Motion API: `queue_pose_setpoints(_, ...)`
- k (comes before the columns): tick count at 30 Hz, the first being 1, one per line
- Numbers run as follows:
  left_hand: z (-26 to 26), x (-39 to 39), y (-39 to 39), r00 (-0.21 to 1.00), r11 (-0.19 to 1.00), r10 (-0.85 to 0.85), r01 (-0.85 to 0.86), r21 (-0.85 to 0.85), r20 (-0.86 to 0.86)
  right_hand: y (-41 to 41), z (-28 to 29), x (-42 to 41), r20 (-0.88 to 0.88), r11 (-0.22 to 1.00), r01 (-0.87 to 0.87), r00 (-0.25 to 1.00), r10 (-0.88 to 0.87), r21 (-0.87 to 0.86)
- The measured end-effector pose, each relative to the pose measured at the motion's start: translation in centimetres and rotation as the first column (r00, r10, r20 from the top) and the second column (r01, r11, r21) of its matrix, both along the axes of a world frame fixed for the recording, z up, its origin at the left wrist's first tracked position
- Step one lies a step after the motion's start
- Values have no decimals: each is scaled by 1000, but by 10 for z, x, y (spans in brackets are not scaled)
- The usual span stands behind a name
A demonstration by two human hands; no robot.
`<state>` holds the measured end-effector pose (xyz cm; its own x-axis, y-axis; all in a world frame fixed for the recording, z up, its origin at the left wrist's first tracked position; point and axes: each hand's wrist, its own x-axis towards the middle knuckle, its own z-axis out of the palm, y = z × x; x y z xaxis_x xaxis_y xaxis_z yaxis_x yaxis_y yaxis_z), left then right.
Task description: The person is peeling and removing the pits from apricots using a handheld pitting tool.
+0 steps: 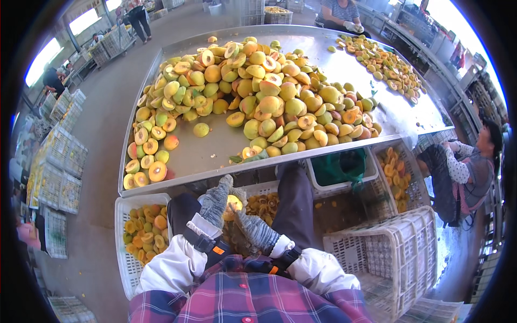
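Both my hands wear grey knitted gloves and meet over my lap. My left hand point(217, 200) grips a yellow-orange stone fruit point(233, 205), probably a peach, with a cut face showing. The fingers of my right hand point(257, 231) point at this fruit from below right; a thin dark thing shows at their tips, too small to name. Between my knees is a plastic crate point(262, 187) with orange fruit pieces point(264, 206) in it. Ahead, a heap of halved stone fruit point(258, 93), many with the pit showing, covers much of a rimmed metal table point(194, 155).
A white crate of pitted halves point(149, 230) stands at my left. On my right are a tub with green netting point(339, 167), a fruit crate point(396, 177) and a tipped crate point(404, 258). A person point(464, 169) sits at right; another point(341, 18) sits across the table.
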<state>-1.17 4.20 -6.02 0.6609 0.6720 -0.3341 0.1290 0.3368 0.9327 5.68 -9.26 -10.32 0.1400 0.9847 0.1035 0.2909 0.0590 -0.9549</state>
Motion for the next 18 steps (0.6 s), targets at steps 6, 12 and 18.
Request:
queue_pose_setpoints(6,22,6,-15,989,729,-42,125,673,-138,-15,39,21,176,993,-100,978,111,-67)
queue_pose_setpoints(12,50,12,-19,980,926,-144,182,330,-138,-14,35,26,402,978,-121,914,43,170)
queue_pose_setpoints(18,49,23,-32,981,967,191,-193,164,28,2,17,2,299,936,107,930,-213,335)
